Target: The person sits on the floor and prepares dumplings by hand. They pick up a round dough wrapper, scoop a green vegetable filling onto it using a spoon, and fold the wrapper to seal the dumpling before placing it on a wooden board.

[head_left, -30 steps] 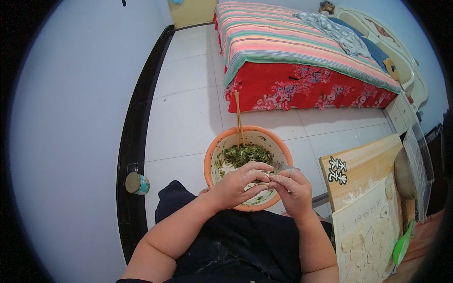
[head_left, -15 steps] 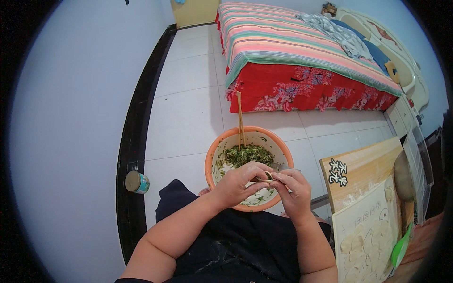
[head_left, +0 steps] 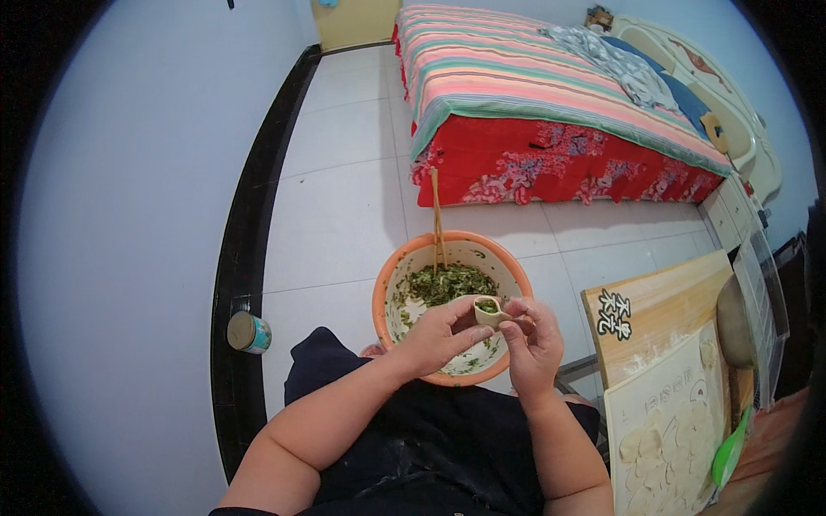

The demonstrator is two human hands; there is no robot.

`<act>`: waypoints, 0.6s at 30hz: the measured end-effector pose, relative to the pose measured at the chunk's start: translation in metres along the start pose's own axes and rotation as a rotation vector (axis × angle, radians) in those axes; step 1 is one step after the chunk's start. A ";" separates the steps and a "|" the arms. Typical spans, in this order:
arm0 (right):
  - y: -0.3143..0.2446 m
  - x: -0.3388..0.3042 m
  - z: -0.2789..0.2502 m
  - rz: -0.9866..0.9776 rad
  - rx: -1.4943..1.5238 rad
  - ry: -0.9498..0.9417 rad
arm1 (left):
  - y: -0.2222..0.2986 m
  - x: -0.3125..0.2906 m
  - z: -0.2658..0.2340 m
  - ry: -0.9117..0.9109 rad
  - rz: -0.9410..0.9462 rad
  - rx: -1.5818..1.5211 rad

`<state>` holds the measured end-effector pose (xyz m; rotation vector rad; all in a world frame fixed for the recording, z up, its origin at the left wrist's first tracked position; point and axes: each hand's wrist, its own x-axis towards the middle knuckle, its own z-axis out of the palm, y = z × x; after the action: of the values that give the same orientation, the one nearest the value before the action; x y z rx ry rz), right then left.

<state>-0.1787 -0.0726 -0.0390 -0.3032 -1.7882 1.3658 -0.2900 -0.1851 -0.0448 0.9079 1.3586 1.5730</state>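
Observation:
Between my two hands is a dumpling (head_left: pixel 488 312), its pale dough wrapper cupped around green filling that shows through the gap at the top. My left hand (head_left: pixel 443 338) supports it from the left, fingers behind and thumb in front. On the other side my right hand (head_left: pixel 535 340) pinches the wrapper's edge between thumb and fingers. Both hands are over the near part of an orange-rimmed bowl (head_left: pixel 384 297), which holds chopped green filling (head_left: pixel 452 282). A pair of chopsticks (head_left: pixel 438 219) stands in the filling, leaning on the far rim.
At the right, a wooden board (head_left: pixel 658 297) and a white sheet (head_left: pixel 632 404) bear several round dough wrappers (head_left: pixel 658 456). A green scoop-like tool (head_left: pixel 732 449) and metal bowl (head_left: pixel 736 322) are beside them. A jar (head_left: pixel 249 332) stands left; a bed (head_left: pixel 551 112) lies beyond.
My right hand has shifted its grip on the dumpling and its fingers have drawn slightly back. The wrapper is tilted upward, showing more filling. My left hand has barely moved.

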 end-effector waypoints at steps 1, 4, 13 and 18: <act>-0.002 0.001 0.002 0.005 0.021 0.031 | -0.003 0.001 -0.002 0.015 0.014 0.004; 0.005 0.007 -0.011 -0.224 -0.283 -0.201 | -0.002 0.000 -0.004 0.010 0.016 0.029; 0.003 0.009 -0.015 -0.241 -0.315 -0.219 | -0.003 0.001 -0.004 -0.030 -0.006 0.112; 0.004 0.007 -0.016 -0.152 -0.283 -0.203 | -0.004 0.002 -0.002 -0.044 -0.025 -0.042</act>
<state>-0.1719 -0.0560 -0.0381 -0.1781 -2.1318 1.0680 -0.2917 -0.1836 -0.0489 0.8924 1.2967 1.5482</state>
